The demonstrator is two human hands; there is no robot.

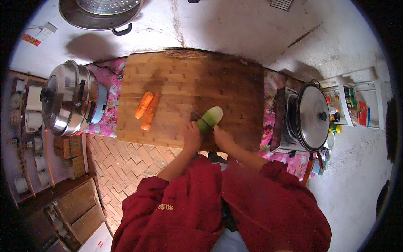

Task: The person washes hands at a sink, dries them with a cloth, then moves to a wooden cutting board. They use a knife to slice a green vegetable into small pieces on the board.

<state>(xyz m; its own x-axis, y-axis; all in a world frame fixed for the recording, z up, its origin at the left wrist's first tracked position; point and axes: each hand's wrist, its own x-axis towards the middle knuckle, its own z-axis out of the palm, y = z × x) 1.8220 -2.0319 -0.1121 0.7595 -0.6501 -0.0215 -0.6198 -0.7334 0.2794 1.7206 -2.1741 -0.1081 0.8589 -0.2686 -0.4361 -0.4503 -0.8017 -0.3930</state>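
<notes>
A thick green radish with a pale end [213,115] lies slantwise on the large wooden cutting board [176,75]. The thin blade of a knife [202,118] crosses the radish from far left to near right. My right hand [223,138] is closed at the near end of the blade, its grip covering the handle. Fingers bent, my left hand [192,136] presses on the near green end of the radish, left of the blade. Two orange carrots [144,105] rest side by side on the left part of the board, apart from both hands.
A lidded steel steamer pot [63,98] stands left of the board, on a pink flowered cloth [112,86]. To the right, a wide lidded pan [312,117] sits on a stove [285,119]. A wall rack [357,103] holds jars. Bricks [121,164] pave the floor.
</notes>
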